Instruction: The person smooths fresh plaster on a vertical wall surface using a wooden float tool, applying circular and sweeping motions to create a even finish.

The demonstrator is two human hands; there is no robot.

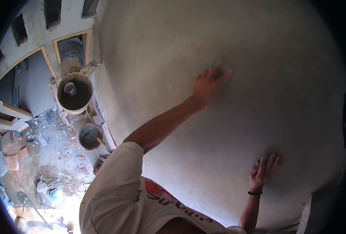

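My left hand [206, 86] reaches up against a grey plastered wall [173, 156], its fingers curled over something I cannot make out. Motion blurs the fingertips, and a faint pale edge shows beside them. Lower and to the right, my right hand [262, 174] rests on the same wall with its fingers stretched out, and a dark bracelet [255, 193] circles that wrist. The plaster around both hands looks smooth, with darker and lighter patches.
At left, a large bucket [74, 108] with a white cup [69, 88] inside stands on wooden planks. Below it is a smaller bucket [89, 145] of grey mix with a wooden-handled tool [101, 141]. Rubble [50, 136] litters the floor near wooden door frames [49, 62].
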